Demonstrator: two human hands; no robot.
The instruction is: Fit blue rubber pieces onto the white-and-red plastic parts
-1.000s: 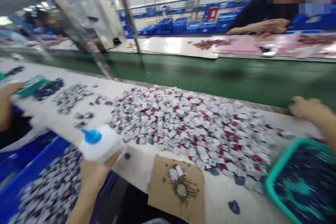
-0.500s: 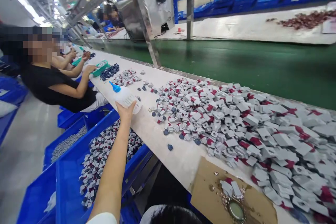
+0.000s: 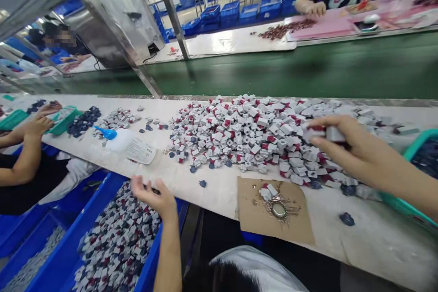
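My right hand [image 3: 356, 150] is over the right end of a large pile of grey-and-maroon plastic pieces [image 3: 246, 132]. Its thumb and fingers pinch one such grey-and-maroon piece [image 3: 316, 133], slightly blurred. My left hand [image 3: 155, 196] hovers at the table's front edge, fingers apart and curled; a small dark spot shows by the palm, too unclear to name. Just beyond it a white squeeze bottle [image 3: 132, 145] with a blue nozzle lies on its side, apart from the hand. In front of me, a cardboard sheet [image 3: 297, 228] carries a round dish [image 3: 278, 210] and a few grey pieces.
A blue bin [image 3: 85, 237] full of pieces stands below the table at left. Green baskets [image 3: 424, 141] sit at the right and far left. A green conveyor belt [image 3: 256, 75] runs behind the pile. A co-worker's arms [image 3: 30, 141] work at left; another person sits across.
My left hand has let go of the squeeze bottle and drawn back towards me; the bottle now lies on the table. The view has swung right, and my right hand with a piece has appeared.
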